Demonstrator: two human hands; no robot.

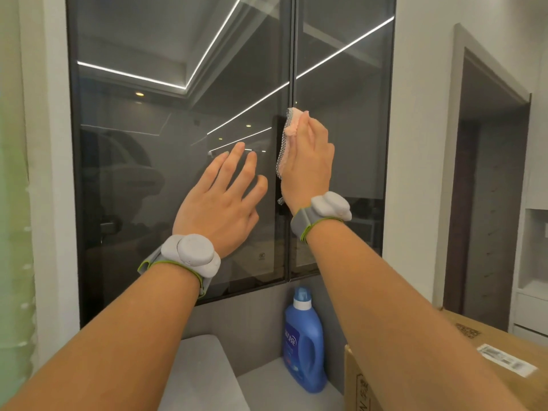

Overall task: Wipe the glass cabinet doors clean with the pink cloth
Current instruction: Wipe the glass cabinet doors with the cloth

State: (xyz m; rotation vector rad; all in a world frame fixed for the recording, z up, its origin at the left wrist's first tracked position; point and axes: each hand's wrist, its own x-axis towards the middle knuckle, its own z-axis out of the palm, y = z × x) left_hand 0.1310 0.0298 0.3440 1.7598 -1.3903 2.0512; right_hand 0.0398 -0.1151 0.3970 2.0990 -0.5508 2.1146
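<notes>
Two dark glass cabinet doors fill the view, the left door [154,173] and the right door [355,129], meeting at a thin vertical seam. My right hand [308,161] presses the pink cloth [289,129] flat against the glass right at that seam, fingers straight and pointing up. The cloth's grey mesh side hangs out along the hand's left edge. My left hand [222,200] lies flat on the left door with its fingers spread, holding nothing. Both wrists wear grey bands.
A blue detergent bottle [302,342] stands on the grey counter below the doors. A cardboard box [444,366] sits at the lower right under my right forearm. A doorway [486,203] opens on the right; a white wall frames the cabinet on the left.
</notes>
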